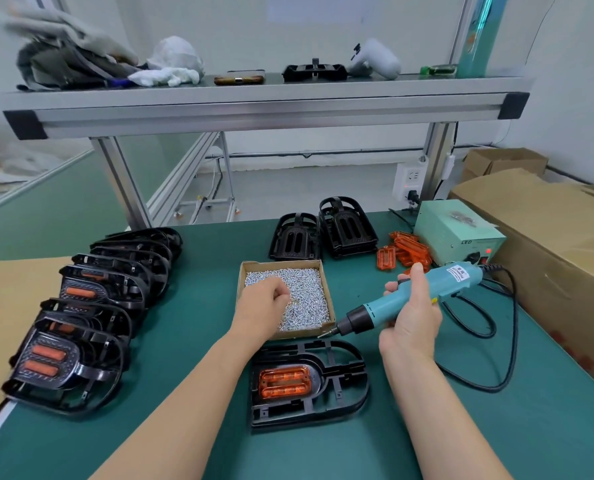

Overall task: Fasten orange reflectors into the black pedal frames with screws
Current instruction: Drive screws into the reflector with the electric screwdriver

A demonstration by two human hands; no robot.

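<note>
Green matting [184, 341] covers the bench, and everything on it I'll place from the cardboard screw tray [281, 263] at its middle.

From the head camera: the black pedal frame [344, 375] I'm working on lies flat just on my side of the tray, almost touching its near edge. Its long axis runs across me. The orange reflector [284, 381] is seated in the left end and the open loop is at the right. The reflector sits straight back toward me from my left hand [264, 301], so that hand is the nearer one for bringing a screw down.

My left hand is inside the tray, knuckles up, fingers bunched and curled down into the screws [306, 292]. I can't tell whether a screw is pinched yet.

My right hand [409, 320] is off the tray's right side, wrapped round the teal electric screwdriver [427, 289]. The tool slants down and left, its bit at the tray's near right corner, just above the frame's far rim.

Beyond the tray stand bare frames [347, 230], with loose reflectors [404, 252] to their right. Finished pedals [80, 323] line up left of the tray.

My guess is that the next move is short: bring a screw back to the reflector, then swing the bit left to meet it.
</note>
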